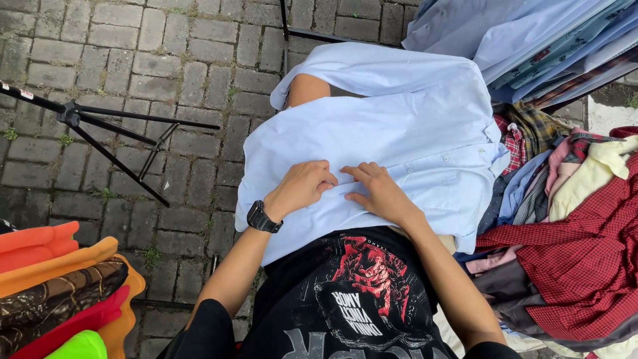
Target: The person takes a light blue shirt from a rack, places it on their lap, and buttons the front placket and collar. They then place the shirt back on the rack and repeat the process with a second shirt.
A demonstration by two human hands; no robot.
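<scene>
Both hands pinch the button strip of a light blue shirt [405, 126]: left hand [302, 186] fingers curled shut on it, right hand [379, 189] fingers half-closed, fingertips almost touching

A pale blue button-up shirt [405, 126] lies spread flat (buttons along its right edge) over a board.

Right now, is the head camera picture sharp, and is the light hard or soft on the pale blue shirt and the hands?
Head view: the light is soft and even, with only faint shadows under the left hand and right hand; the pale blue cotton shirt is bright yet shows no glare, and its folds and buttons stay sharp; the grey brick paving is also in focus; the edges bend slightly, as with a wide lens.
</scene>
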